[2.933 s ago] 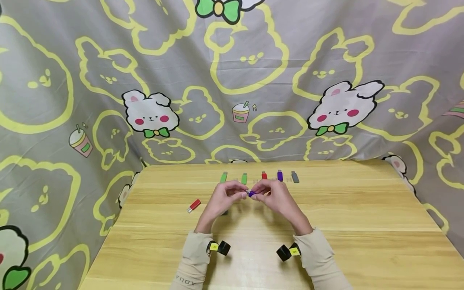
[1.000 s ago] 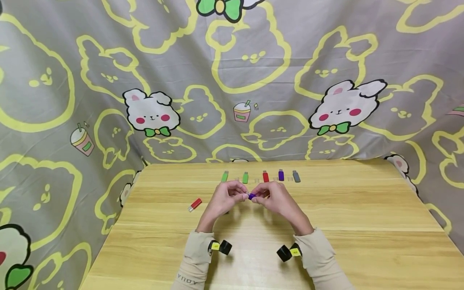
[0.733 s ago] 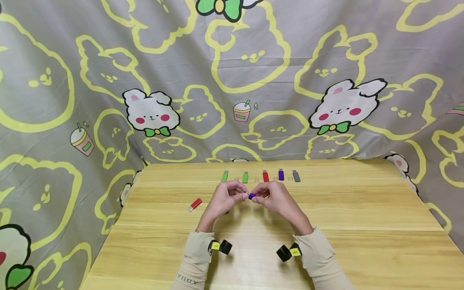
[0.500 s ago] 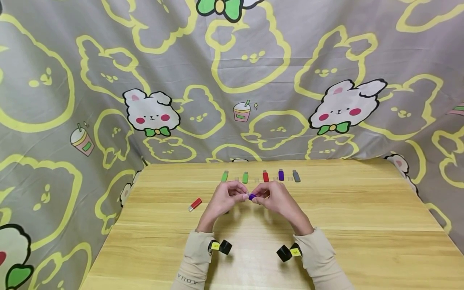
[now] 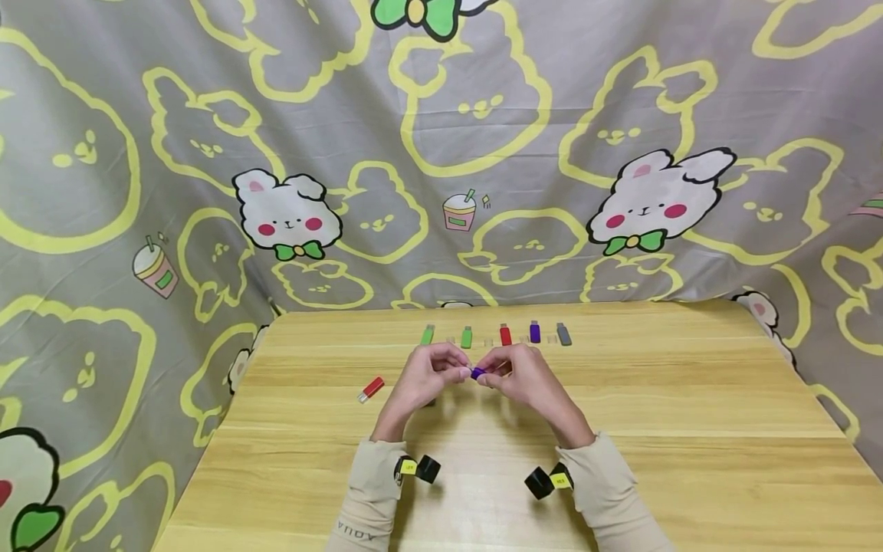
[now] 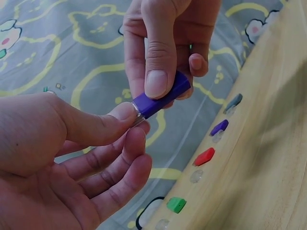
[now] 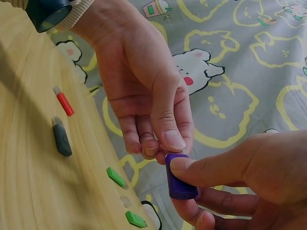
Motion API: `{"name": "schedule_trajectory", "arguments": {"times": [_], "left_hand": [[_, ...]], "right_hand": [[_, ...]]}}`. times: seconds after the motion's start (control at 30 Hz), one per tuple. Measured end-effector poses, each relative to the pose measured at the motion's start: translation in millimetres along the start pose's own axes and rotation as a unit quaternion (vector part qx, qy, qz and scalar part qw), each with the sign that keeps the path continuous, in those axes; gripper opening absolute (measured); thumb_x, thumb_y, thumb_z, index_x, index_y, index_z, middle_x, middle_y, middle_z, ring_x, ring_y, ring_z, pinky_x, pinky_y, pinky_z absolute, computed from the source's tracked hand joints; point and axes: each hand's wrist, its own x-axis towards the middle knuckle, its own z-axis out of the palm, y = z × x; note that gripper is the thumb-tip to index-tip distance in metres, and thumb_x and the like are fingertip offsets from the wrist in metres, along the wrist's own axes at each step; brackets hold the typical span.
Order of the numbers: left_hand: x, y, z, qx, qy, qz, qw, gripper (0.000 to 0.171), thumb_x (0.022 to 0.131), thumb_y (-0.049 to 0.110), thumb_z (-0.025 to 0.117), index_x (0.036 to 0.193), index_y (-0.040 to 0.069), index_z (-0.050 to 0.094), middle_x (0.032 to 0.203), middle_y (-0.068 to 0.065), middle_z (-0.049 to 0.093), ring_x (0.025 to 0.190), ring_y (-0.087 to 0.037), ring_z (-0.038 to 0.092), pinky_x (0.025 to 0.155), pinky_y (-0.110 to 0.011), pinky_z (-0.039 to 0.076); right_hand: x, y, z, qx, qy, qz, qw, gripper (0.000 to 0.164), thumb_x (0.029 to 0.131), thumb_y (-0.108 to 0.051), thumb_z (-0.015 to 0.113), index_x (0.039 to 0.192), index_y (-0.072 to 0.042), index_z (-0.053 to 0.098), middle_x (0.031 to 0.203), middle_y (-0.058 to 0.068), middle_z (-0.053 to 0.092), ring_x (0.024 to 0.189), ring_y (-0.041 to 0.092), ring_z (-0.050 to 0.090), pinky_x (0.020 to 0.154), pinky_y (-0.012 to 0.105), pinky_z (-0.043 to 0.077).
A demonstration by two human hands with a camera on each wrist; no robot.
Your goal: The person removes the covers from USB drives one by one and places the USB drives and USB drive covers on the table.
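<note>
A purple USB flash drive (image 6: 160, 100) is held in the air between both hands. The thumb and fingers of my right hand (image 5: 516, 374) pinch its purple body. At its other end, my left hand (image 5: 429, 376) pinches a clear cap (image 6: 138, 117) between thumb and fingertips, right up against the purple casing. Those fingertips hide most of the cap. In the right wrist view, the casing (image 7: 180, 187) shows below the left thumb, with the right thumb across it.
Along the table's far side lie green (image 5: 467, 337), red (image 5: 506, 335), purple (image 5: 534, 332) and grey (image 5: 564, 335) USB drives, with loose clear caps (image 5: 489, 343) between them. A capped red drive (image 5: 372, 389) and a capped dark grey drive (image 7: 61, 139) lie on the left.
Both hands keep their pinch on the purple drive and its cap, and have barely moved. The drive hangs slightly lower than in the oldest frame.
</note>
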Motion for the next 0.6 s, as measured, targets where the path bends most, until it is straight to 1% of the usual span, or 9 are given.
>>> {"name": "schedule_trajectory", "arguments": {"times": [0.07, 0.13, 0.23, 0.3, 0.33, 0.4, 0.5, 0.6], "left_hand": [[0.3, 0.3, -1.4, 0.003, -0.005, 0.0, 1.0, 0.01, 0.09, -0.001, 0.077, 0.099, -0.002, 0.074, 0.091, -0.015, 0.073, 0.079, -0.021, 0.07, 0.074, -0.032, 0.059], [-0.3, 1.0, -5.4, 0.002, 0.005, -0.008, 0.9999, 0.009, 0.091, -0.001, 0.076, 0.1, -0.002, 0.073, 0.092, -0.015, 0.073, 0.079, -0.02, 0.07, 0.076, -0.036, 0.06], [-3.4, 2.9, -15.5, 0.0, 0.042, -0.02, 0.9989, 0.007, 0.09, -0.005, 0.074, 0.096, -0.001, 0.073, 0.089, -0.014, 0.073, 0.077, -0.022, 0.07, 0.077, -0.043, 0.06], [-4.9, 3.6, -23.0, -0.006, 0.068, -0.021, 0.9975, 0.007, 0.09, -0.007, 0.074, 0.094, -0.002, 0.072, 0.087, -0.014, 0.072, 0.077, -0.026, 0.069, 0.077, -0.046, 0.06], [-5.9, 3.0, -26.8, -0.005, 0.074, -0.018, 0.9971, 0.007, 0.09, -0.008, 0.073, 0.094, -0.003, 0.072, 0.086, -0.015, 0.072, 0.077, -0.029, 0.069, 0.076, -0.046, 0.06], [-7.1, 1.8, -33.3, -0.007, 0.076, -0.015, 0.997, 0.006, 0.091, -0.007, 0.073, 0.095, -0.004, 0.072, 0.087, -0.016, 0.072, 0.079, -0.035, 0.069, 0.077, -0.047, 0.06], [-8.1, -0.6, -42.0, -0.006, 0.073, -0.013, 0.9972, 0.006, 0.092, -0.004, 0.073, 0.099, -0.005, 0.072, 0.089, -0.017, 0.072, 0.083, -0.042, 0.069, 0.079, -0.047, 0.06], [-11.5, -3.2, -52.7, -0.011, 0.092, -0.018, 0.9956, 0.009, 0.092, -0.003, 0.074, 0.1, -0.005, 0.072, 0.091, -0.018, 0.073, 0.082, -0.039, 0.069, 0.079, -0.046, 0.06]], "right_hand": [[-0.2, 0.3, -1.1, 0.0, -0.003, 0.002, 1.0, 0.006, 0.087, -0.004, 0.082, 0.09, -0.009, 0.079, 0.081, -0.004, 0.073, 0.073, 0.009, 0.065, 0.067, 0.028, 0.057], [-0.8, 1.5, -3.6, -0.003, -0.004, 0.01, 1.0, 0.006, 0.087, -0.004, 0.082, 0.089, -0.009, 0.079, 0.081, -0.004, 0.073, 0.073, 0.01, 0.065, 0.067, 0.029, 0.056], [-2.6, 5.1, -10.2, -0.006, -0.002, 0.026, 1.0, 0.006, 0.087, -0.003, 0.081, 0.089, -0.008, 0.079, 0.082, -0.002, 0.073, 0.072, 0.011, 0.066, 0.066, 0.029, 0.056], [-4.0, 8.3, -15.6, -0.005, 0.006, 0.037, 0.999, 0.006, 0.087, -0.002, 0.081, 0.088, -0.007, 0.078, 0.081, -0.001, 0.073, 0.072, 0.013, 0.066, 0.065, 0.03, 0.055], [-4.4, 9.7, -17.2, -0.003, 0.008, 0.039, 0.999, 0.006, 0.087, -0.002, 0.081, 0.088, -0.007, 0.078, 0.082, 0.0, 0.073, 0.072, 0.014, 0.066, 0.064, 0.031, 0.055], [-4.4, 11.8, -19.2, 0.0, 0.008, 0.035, 0.999, 0.006, 0.087, -0.002, 0.081, 0.089, -0.006, 0.078, 0.083, 0.001, 0.073, 0.073, 0.015, 0.067, 0.064, 0.031, 0.056], [-3.5, 13.7, -18.5, 0.008, 0.006, 0.021, 1.0, 0.01, 0.088, -0.002, 0.08, 0.098, -0.004, 0.077, 0.086, 0.003, 0.073, 0.075, 0.016, 0.068, 0.066, 0.031, 0.057], [-1.1, 13.9, -14.6, 0.008, 0.014, 0.011, 1.0, 0.015, 0.089, -0.002, 0.079, 0.104, -0.002, 0.077, 0.088, 0.004, 0.072, 0.077, 0.017, 0.068, 0.068, 0.029, 0.058]]}}
